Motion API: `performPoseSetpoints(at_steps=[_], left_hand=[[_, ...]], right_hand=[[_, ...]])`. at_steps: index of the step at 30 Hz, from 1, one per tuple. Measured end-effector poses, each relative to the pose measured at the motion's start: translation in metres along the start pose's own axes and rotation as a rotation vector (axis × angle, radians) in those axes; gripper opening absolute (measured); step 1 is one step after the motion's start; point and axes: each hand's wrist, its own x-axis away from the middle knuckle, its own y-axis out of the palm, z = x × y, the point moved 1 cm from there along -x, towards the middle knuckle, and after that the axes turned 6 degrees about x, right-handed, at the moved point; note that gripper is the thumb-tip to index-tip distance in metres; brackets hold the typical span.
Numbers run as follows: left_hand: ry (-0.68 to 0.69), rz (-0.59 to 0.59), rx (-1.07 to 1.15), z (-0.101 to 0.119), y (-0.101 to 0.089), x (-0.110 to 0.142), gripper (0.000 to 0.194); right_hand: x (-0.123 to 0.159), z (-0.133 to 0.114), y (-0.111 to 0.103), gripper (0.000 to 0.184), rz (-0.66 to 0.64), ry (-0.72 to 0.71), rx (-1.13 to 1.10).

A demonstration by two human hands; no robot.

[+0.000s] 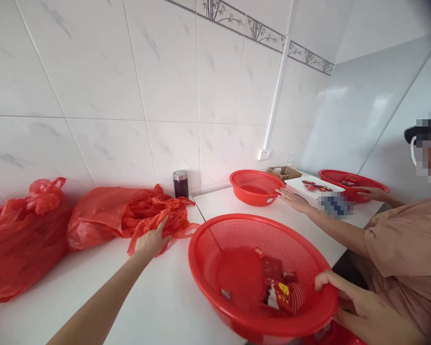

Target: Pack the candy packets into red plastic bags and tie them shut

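My left hand (151, 240) is at the gathered mouth of a crumpled red plastic bag (102, 211), its fingers closed on the thin film and partly hidden in the folds. With my right hand (359, 299) I grip the rim of a large red plastic basket (290, 227) with perforated sides, thumb over the edge. The basket tilts towards me at the front of the table. Inside lie several small red packets, one a red, white and yellow packet (279, 296). What the bag contains is hidden.
A second full red bag (25, 244) sits at far left. A dark tumbler (180, 183) stands by the tiled wall. Beyond are a smaller red basket (255, 191), a cardboard box (285, 173), a white tray (294, 184) with packets, and another basket (371, 184). A co-worker's hands (295, 200) touch both far baskets.
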Motion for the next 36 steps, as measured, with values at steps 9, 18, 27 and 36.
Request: performPoseSetpoints(at_steps=[9,18,27,36], left_hand=[[-0.285,0.232,0.699,0.003,-0.075,-0.020,0.031],[-0.434,-0.071,1.243,0.046,-0.088,0.116,0.045],[-0.581,-0.347,1.107,0.019,-0.093,0.196,0.054],[-0.509,-0.515,1.256,0.020,-0.102,0.217,0.045]], right_hand=[[0.009,-0.035,0.090,0.076,-0.164,0.117,-0.271],[0.011,-0.175,0.148,0.039,-0.149,-0.407,-0.424],[-0.001,-0.205,0.191,0.034,-0.233,-0.409,-0.468],[-0.007,-0.200,0.195,0.004,-0.391,-0.374,-0.667]])
